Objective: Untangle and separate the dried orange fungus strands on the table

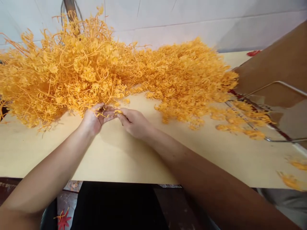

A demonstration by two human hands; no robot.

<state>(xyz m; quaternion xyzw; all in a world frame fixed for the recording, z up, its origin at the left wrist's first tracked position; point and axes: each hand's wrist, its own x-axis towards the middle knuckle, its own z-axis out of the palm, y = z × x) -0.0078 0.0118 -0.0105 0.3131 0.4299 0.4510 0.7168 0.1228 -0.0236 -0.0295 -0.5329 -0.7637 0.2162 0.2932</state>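
A big heap of orange plastic flower sprigs [79, 68] covers the far half of a pale wooden table [124, 153]. My left hand [94, 118] lies palm up at the heap's near edge, fingers spread, with a few orange strands resting on it. My right hand [134, 123] sits just to its right, fingers pinched on a small orange piece [118, 112] between the two hands.
A brown cardboard box [275, 70] with a metal wire frame [275, 111] stands at the right, loose orange pieces [242, 124] spilling toward it. A white tiled wall [192, 19] runs behind. A few stray pieces [291, 180] lie at the table's right corner.
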